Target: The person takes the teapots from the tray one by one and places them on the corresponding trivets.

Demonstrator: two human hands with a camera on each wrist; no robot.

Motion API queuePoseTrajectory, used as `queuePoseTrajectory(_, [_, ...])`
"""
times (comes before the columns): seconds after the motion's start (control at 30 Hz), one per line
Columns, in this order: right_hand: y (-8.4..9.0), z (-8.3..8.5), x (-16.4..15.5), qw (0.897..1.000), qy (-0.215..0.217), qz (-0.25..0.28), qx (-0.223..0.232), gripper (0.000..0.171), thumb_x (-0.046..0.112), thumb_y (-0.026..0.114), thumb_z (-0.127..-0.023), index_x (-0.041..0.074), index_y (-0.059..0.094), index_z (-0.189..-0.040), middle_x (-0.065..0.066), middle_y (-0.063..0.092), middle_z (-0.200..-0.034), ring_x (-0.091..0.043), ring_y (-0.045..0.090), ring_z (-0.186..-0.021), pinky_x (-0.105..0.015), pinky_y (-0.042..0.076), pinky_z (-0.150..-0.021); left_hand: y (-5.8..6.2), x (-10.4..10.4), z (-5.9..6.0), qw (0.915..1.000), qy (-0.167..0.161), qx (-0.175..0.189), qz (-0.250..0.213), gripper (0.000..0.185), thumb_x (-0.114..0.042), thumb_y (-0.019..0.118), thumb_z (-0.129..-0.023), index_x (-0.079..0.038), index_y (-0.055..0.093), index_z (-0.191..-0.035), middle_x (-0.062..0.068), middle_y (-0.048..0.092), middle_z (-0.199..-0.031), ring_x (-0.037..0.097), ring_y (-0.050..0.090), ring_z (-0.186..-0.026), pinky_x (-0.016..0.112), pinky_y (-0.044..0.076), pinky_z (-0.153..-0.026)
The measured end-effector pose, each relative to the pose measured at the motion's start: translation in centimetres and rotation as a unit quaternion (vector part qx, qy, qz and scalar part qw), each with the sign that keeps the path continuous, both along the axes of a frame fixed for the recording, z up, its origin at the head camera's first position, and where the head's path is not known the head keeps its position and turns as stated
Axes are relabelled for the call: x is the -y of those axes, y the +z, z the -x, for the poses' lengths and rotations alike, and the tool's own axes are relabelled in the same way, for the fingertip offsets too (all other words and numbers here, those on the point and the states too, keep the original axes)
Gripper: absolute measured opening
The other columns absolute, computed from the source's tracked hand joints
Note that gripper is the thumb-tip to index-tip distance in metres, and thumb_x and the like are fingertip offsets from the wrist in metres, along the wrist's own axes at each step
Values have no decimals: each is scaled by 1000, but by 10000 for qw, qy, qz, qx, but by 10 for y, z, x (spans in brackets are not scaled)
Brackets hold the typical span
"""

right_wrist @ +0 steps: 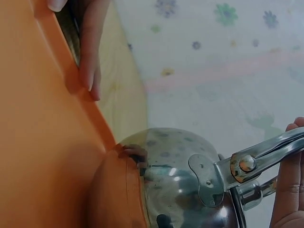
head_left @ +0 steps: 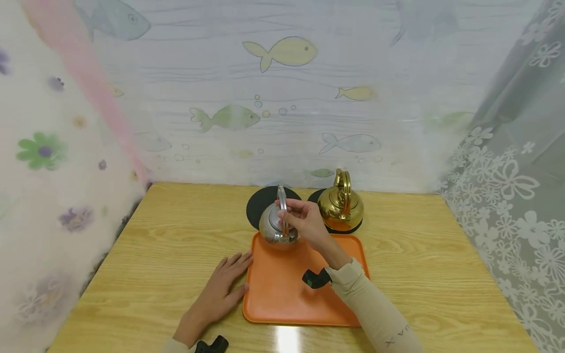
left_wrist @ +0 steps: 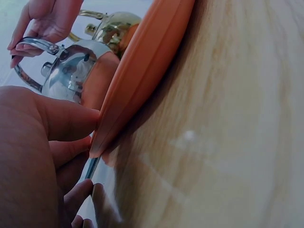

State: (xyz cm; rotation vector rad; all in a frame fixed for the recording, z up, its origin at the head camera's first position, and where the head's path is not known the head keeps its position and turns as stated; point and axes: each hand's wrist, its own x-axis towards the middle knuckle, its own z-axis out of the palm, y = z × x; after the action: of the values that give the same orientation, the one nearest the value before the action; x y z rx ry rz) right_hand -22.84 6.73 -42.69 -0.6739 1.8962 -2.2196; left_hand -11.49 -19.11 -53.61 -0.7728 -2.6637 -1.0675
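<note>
Right hand (head_left: 304,221) has its fingers curled round the upright handle of the silver kettle (head_left: 277,226); the grip sits near the top of the handle loop. The kettle is at the far left corner of the orange tray (head_left: 282,294), body upright. Can't tell from the head view whether its base is touching the tray or just above it. The right wrist view shows the kettle's side with the tray's orange reflected in it, and the handle bracket and rivet right next to the fingers (right_wrist: 289,180).

Left hand (head_left: 222,289) lies flat on the wooden table (head_left: 154,255), fingers straight and spread slightly, fingertips touching the tray's left rim. Left wrist view confirms: thumb and fingers (left_wrist: 66,123) press against the rim edge, nothing gripped.

Gold kettle (head_left: 341,205) stands just beyond the tray's far right corner, on a black round mat (head_left: 348,228), upright, handle up. It is just right of the silver kettle, apart from it. A second black round mat (head_left: 260,203) lies behind the silver kettle, partly hidden by it.

Both wrists carry black camera mounts. Light long sleeve on the right arm. Fish-print curtain behind the table, floral curtains on the left and right.
</note>
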Motion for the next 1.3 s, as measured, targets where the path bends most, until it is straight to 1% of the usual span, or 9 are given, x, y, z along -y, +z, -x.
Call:
queuePoseTrajectory(0.07, [-1, 0, 1, 10000, 22, -8, -35, 38, -4, 62, -97, -20, 56, -132, -44, 61, -111, -11, 71, -71, -25, 61, -67, 0, 0, -1, 10000, 7, 22, -7, 57, -22, 65, -96, -6, 52, -149, 9, 48, -156, 41, 41, -145, 66, 21, -115])
queuePoseTrajectory(0.27, [-3, 4, 5, 9999, -19, 115, -21, 36, -6, 63, -97, -18, 59, -131, -48, 56, -121, -9, 71, -72, -25, 61, -69, 1, 1, -2, 9999, 20, 133, 9, 57, -23, 65, -97, -8, 51, -150, 7, 47, -157, 40, 39, -146, 64, 20, -117])
queuePoseTrajectory(0.37, [-2, 6, 6, 10000, -42, 71, -20, 36, -6, 62, -97, -18, 59, -131, -49, 56, -119, -9, 70, -72, -25, 61, -68, 1, 0, -2, 9999, 15, 125, 22, 57, -23, 65, -97, -8, 51, -150, 8, 47, -157, 40, 39, -146, 64, 20, -117])
queuePoseTrajectory(0.63, [-2, 12, 7, 9998, -138, 92, -84, 37, -5, 63, -97, -15, 59, -132, -45, 55, -127, -9, 73, -79, -25, 62, -72, 3, 0, -2, 9999, -37, 149, -63, 57, -22, 65, -97, -6, 51, -150, 10, 48, -156, 42, 40, -145, 66, 21, -116])
queuePoseTrajectory(0.77, [-2, 13, 8, 9998, -188, 54, -87, 37, -4, 63, -97, -13, 61, -132, -43, 57, -128, -8, 72, -77, -24, 61, -70, 3, 0, -1, 9998, -47, 178, -63, 57, -21, 65, -97, -6, 51, -151, 10, 47, -157, 42, 39, -146, 67, 20, -117])
queuePoseTrajectory(0.9, [-2, 14, 10, 9996, -242, 39, -111, 34, -5, 62, -97, -13, 62, -130, -46, 58, -120, -8, 71, -73, -24, 60, -65, 2, 0, 0, 9997, -40, 224, -38, 57, -22, 64, -98, -7, 50, -151, 9, 46, -158, 41, 38, -146, 67, 20, -117])
queuePoseTrajectory(1.03, [-1, 16, 11, 9995, -282, 11, -175, 34, -5, 62, -97, -16, 61, -129, -49, 57, -113, -8, 70, -71, -23, 59, -63, 2, 0, 1, 9997, -41, 226, -49, 57, -22, 64, -98, -7, 50, -151, 9, 46, -157, 41, 38, -147, 67, 20, -117])
queuePoseTrajectory(1.1, [0, 17, 12, 9994, -305, 15, -166, 34, -4, 62, -97, -16, 61, -129, -48, 58, -113, -8, 70, -71, -23, 58, -63, 2, 0, 1, 9998, -35, 215, -44, 57, -22, 64, -98, -7, 50, -151, 9, 47, -157, 41, 38, -147, 67, 20, -117])
queuePoseTrajectory(1.3, [-1, 20, 12, 9991, -390, -24, -151, 32, -2, 64, -97, -13, 64, -128, -46, 61, -106, -9, 69, -69, -24, 57, -60, 1, 1, 1, 9998, -24, 216, -23, 57, -23, 65, -98, -7, 51, -151, 9, 47, -157, 40, 38, -147, 65, 20, -118])
